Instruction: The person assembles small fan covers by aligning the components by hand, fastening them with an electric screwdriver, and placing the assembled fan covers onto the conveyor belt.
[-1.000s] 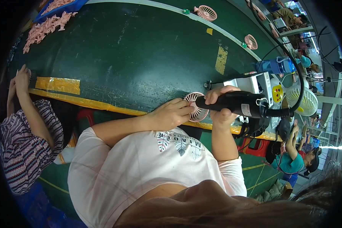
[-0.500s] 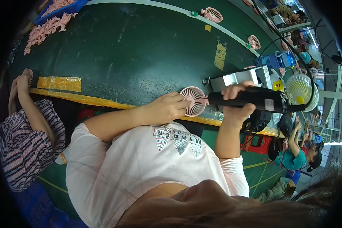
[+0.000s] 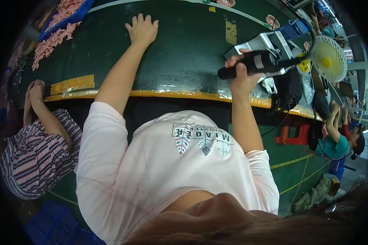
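My left hand (image 3: 142, 32) is stretched far out over the dark green work table (image 3: 180, 49), fingers spread and nothing in them. Whether its palm touches the surface I cannot tell. In my right hand (image 3: 244, 77) is a black electric screwdriver (image 3: 259, 61), held at a slant above the table's front right part, with its cable running up to the right. The tool's tip points left and touches nothing that I can see. Pink round fan cages, one of them (image 3: 272, 21) at the far right, lie beyond the pale strip at the table's far side.
Small pink parts (image 3: 55, 45) lie heaped beside a blue bin (image 3: 75, 20) at the far left. A grey-white metal device (image 3: 253, 44), a blue bottle (image 3: 294, 29) and a white fan (image 3: 329, 59) stand at the right. Other people sit on both sides; a red stool (image 3: 293, 134) is behind right.
My left hand has let go of the pink fan cage and reached far forward. That cage has left the front edge. The screwdriver has risen away and tilted, still in my right hand.
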Motion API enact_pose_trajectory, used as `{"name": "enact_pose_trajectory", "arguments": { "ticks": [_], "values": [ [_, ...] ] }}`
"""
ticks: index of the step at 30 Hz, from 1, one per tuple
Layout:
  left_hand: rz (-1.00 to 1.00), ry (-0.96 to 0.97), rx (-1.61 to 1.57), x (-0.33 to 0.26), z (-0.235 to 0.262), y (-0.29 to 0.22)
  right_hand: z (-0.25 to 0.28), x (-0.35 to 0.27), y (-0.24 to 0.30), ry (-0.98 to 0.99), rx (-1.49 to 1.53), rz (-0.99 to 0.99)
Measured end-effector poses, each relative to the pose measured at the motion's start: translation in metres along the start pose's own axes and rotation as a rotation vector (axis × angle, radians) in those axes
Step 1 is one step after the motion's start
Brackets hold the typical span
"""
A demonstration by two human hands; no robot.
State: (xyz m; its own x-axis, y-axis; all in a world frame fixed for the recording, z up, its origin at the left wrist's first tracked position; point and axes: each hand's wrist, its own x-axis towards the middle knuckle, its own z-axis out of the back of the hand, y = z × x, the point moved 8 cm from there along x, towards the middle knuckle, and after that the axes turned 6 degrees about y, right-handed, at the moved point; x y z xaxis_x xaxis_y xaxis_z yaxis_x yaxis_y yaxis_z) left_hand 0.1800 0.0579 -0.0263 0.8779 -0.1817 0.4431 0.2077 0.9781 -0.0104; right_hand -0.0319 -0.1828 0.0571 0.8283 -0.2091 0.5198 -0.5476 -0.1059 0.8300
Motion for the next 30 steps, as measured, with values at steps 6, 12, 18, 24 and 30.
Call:
{"name": "enact_pose_trajectory", "arguments": {
  "ticks": [6, 12, 18, 24, 30],
  "values": [
    [0.298, 0.148, 0.014, -0.024, 0.009, 0.028, -0.004, -0.002, 0.006, 0.004, -0.037, 0.124],
    [-0.041, 0.395, -0.084, -0.041, 0.016, 0.046, 0.014, -0.011, 0.009, -0.061, -0.068, 0.230],
    [-0.275, 0.159, -0.119, -0.116, 0.054, 0.061, 0.015, -0.012, 0.021, -0.030, -0.187, 0.222],
    [-0.104, 0.088, -0.130, -0.130, 0.080, 0.064, 0.011, -0.008, 0.018, -0.014, -0.174, 0.186],
    [-0.104, 0.074, -0.125, -0.129, 0.086, 0.062, 0.008, -0.007, 0.016, -0.056, -0.139, 0.120]
  ]
}}
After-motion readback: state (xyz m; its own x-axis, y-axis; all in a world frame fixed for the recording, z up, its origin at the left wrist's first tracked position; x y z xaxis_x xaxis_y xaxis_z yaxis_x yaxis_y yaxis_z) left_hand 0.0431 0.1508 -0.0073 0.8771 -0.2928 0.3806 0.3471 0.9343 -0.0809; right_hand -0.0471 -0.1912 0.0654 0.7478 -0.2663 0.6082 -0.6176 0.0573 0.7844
